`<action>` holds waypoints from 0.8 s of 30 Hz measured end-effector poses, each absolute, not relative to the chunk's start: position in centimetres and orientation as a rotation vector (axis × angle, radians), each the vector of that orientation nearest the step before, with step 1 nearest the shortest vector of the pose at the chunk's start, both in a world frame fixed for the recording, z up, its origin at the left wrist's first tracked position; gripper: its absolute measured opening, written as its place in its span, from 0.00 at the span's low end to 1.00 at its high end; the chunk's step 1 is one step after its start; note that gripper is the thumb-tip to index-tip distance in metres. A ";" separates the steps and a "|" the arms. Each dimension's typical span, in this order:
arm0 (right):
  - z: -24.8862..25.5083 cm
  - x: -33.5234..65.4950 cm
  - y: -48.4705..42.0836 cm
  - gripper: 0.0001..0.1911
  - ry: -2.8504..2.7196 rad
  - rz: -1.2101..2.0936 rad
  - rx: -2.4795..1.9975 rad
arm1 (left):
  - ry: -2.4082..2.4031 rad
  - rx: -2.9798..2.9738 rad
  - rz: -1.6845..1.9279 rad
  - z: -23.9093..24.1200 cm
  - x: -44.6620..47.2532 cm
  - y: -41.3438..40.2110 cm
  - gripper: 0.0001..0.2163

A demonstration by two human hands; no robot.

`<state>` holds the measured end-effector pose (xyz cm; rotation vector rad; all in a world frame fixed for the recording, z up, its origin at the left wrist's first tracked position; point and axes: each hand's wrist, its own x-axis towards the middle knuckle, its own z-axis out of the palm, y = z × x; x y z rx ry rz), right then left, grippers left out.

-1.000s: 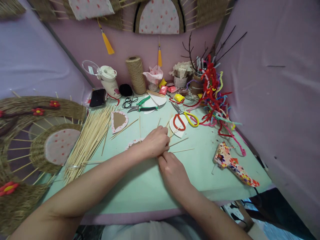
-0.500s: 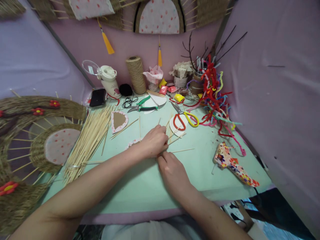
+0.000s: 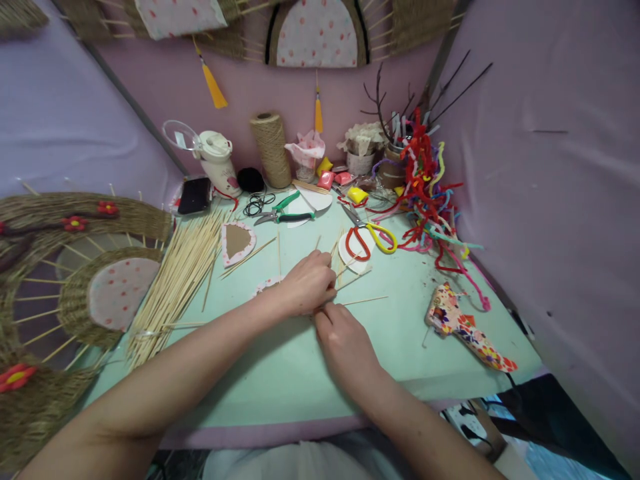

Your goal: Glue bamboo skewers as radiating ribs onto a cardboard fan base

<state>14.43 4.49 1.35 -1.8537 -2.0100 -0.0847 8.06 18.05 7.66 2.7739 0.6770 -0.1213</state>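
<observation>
Pink cloth tops a clear cup; both hands meet, curled, near sticks, what they grip hidden.

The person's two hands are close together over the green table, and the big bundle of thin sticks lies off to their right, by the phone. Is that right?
Not quite: the bundle of thin sticks lies to the person's left, as the head view shows. The left hand and right hand are close together over the green table, and the bundle is by the phone.
</observation>
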 end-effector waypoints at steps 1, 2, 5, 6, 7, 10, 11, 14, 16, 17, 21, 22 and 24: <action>1.3 14.4 4.5 0.10 -2.007 -0.088 -1.856 | 0.677 2.764 -0.123 7.8 8.0 18.0 0.09; 1.3 14.4 4.5 0.10 -2.004 -0.094 -1.860 | 0.678 2.752 -0.126 7.9 7.9 18.0 0.09; 1.3 14.4 4.6 0.10 -2.003 -0.105 -1.863 | 0.698 2.719 -0.104 8.5 7.6 18.1 0.09; 1.3 14.4 4.6 0.10 -2.006 -0.102 -1.867 | 0.714 2.714 -0.087 8.7 7.5 18.2 0.09; 1.3 14.4 4.6 0.10 -2.013 -0.095 -1.872 | 0.735 2.713 -0.070 8.8 7.4 18.3 0.09; 1.5 14.4 4.5 0.10 -2.028 -0.079 -1.891 | 0.775 2.706 -0.052 8.9 7.3 18.6 0.08; 1.5 14.3 4.5 0.10 -2.027 -0.081 -1.897 | 0.776 2.699 -0.052 8.9 7.3 18.7 0.07; 1.5 14.3 4.5 0.10 -2.013 -0.094 -1.901 | 0.764 2.672 -0.023 8.9 7.2 18.7 0.07; 1.5 14.3 4.5 0.10 -2.010 -0.093 -1.895 | 0.767 2.660 0.031 9.0 6.9 18.5 0.07; 1.5 14.3 4.5 0.10 -2.013 -0.086 -1.892 | 0.773 2.656 0.071 9.1 6.6 18.4 0.07; 1.6 14.3 4.5 0.10 -2.018 -0.056 -1.894 | 0.825 2.643 0.309 8.9 4.6 17.6 0.10; 1.6 14.3 4.5 0.09 -2.018 -0.054 -1.893 | 0.839 2.639 0.369 8.6 3.9 17.3 0.11; 1.7 14.3 4.4 0.09 -2.021 -0.057 -1.888 | 0.884 2.641 0.470 7.8 2.5 16.5 0.12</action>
